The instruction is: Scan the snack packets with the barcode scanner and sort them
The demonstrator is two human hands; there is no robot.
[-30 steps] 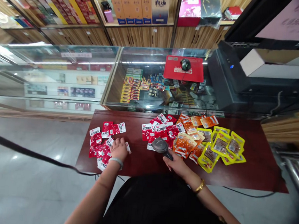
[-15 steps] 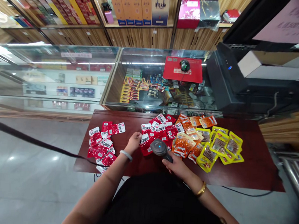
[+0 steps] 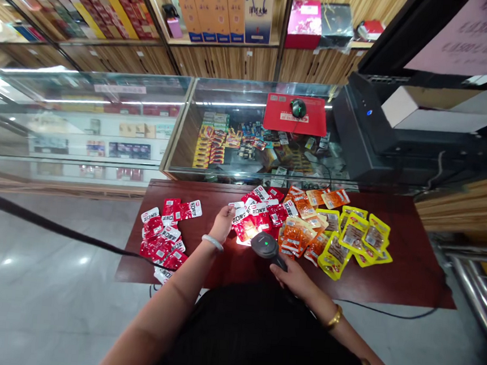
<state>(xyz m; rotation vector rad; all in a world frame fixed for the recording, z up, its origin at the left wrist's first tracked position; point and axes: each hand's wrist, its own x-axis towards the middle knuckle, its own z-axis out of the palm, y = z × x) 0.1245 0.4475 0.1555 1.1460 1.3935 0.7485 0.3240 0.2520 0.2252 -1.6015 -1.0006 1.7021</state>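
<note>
My right hand [image 3: 292, 276] is wrapped round the handle of a dark barcode scanner [image 3: 265, 244] with a small green light on top. The scanner's head points away from me, and its glow falls on the red packets just ahead. With pinched fingers, my left hand [image 3: 223, 224] holds the edge of a red-and-white snack packet [image 3: 240, 215] at the near left side of the middle pile. Orange snack packets [image 3: 296, 235] lie right of the scanner, with yellow snack packets [image 3: 355, 233] beyond them. A second group of red packets [image 3: 156, 247] lies left of my left arm.
The packets rest on a dark red-brown table [image 3: 414, 277] against a glass display counter [image 3: 180, 126]. On the counter are a red mat [image 3: 275, 114] with a mouse [image 3: 298, 108], and a black machine [image 3: 355, 118] at right. A black cord [image 3: 52, 222] crosses the left side.
My left hand has moved slightly up onto a packet and now pinches it. The scanner has shifted a little right; its light turned from blue to green, and a bright glow lights the red packets.
</note>
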